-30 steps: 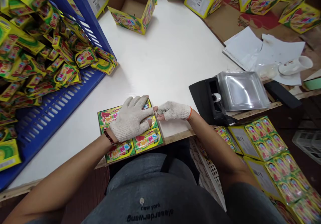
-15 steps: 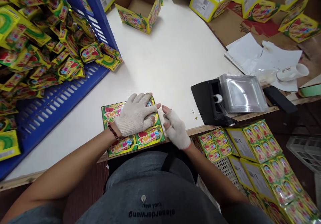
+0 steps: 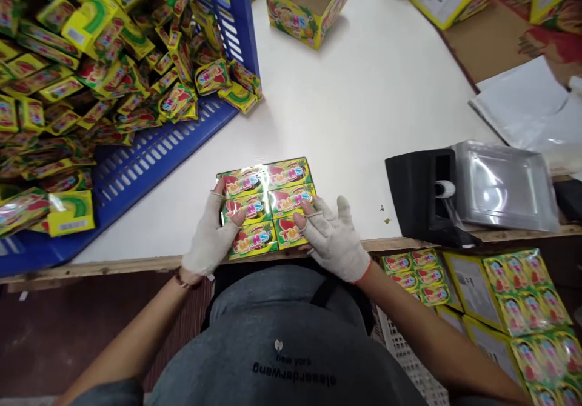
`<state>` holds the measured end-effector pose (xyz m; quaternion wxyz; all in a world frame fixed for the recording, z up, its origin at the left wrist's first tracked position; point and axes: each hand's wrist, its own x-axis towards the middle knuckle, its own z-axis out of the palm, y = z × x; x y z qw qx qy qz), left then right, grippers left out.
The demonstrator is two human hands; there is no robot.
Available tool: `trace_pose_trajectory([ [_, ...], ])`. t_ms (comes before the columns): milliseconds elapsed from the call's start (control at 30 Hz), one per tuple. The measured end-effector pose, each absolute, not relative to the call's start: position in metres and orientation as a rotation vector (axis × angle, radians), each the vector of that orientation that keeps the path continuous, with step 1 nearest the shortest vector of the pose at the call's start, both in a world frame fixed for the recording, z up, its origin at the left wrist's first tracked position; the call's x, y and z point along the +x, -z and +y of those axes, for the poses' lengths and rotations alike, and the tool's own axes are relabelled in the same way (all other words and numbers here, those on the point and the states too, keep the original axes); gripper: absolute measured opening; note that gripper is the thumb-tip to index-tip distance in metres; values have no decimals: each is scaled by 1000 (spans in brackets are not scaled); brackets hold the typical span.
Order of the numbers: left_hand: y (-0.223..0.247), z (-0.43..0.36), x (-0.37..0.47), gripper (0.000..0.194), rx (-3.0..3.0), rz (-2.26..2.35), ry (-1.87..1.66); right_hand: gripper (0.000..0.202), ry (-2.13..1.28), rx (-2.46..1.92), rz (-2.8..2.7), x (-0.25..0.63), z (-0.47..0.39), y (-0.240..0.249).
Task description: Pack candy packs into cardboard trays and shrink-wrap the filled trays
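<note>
A clear-wrapped pack of small "TWINS" boxes (image 3: 268, 209) lies flat at the front edge of the white table. My left hand (image 3: 207, 233), in a fingertip-less white glove, grips its left side, thumb on top and fingers along the edge. On the pack's lower right side, my gloved right hand (image 3: 334, 236) holds on with the thumb and some fingertips, while other fingers stick out. Light glare covers part of the wrap.
At left, a blue crate (image 3: 182, 145) lies tipped, full of loose small boxes (image 3: 104, 36). A black tape dispenser (image 3: 416, 194) stands right, beside clear plastic trays (image 3: 504, 182). An open carton (image 3: 309, 12) is at the back. Wrapped packs (image 3: 522, 291) fill the lower right.
My left hand has slid from the top of the pack to its left side. My right hand has come from beside the pack onto its right side. The view has shifted left.
</note>
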<state>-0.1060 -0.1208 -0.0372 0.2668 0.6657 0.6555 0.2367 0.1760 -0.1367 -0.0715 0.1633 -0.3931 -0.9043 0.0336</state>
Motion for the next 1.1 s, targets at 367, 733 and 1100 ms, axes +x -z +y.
trace_pose_trajectory([
  [367,95,-31,-49,50,1579,1505,-1377,53,50,-988,-2654,202,-41,79],
  [733,61,-39,-53,16,2986,776,-1056,39,-2,-954,-2456,182,-69,80],
  [1100,60,-21,-59,18,3008,664,-1089,45,-356,-2192,-1279,387,-146,22],
])
